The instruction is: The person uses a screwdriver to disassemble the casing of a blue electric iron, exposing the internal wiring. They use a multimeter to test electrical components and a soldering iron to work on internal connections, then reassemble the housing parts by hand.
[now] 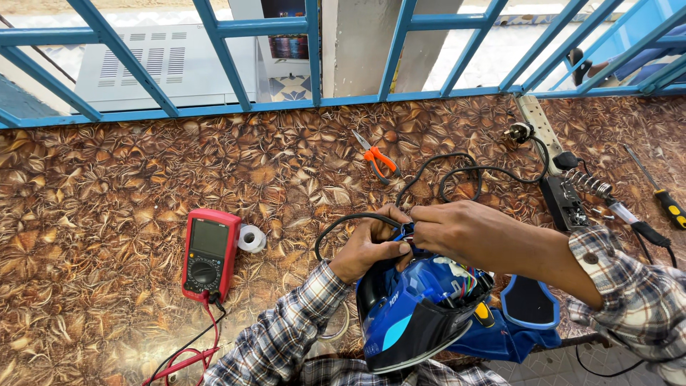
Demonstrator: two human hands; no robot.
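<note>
A blue and black clothes iron (411,314) stands on its heel at the table's near edge, its rear cover off and coloured wires showing inside. My left hand (368,246) and my right hand (457,229) meet just above the iron's open back, fingers pinched together on the wiring where the black power cord (429,171) enters. The cord loops away across the table. The removed blue rear cover (530,304) lies just right of the iron.
A red multimeter (209,254) with red and black leads lies at the left, a white tape roll (251,238) beside it. Orange-handled pliers (377,159) lie farther back. At the right are a power strip (543,132), a soldering iron (629,218) and a yellow-handled screwdriver (668,204). A blue railing (307,100) borders the far edge.
</note>
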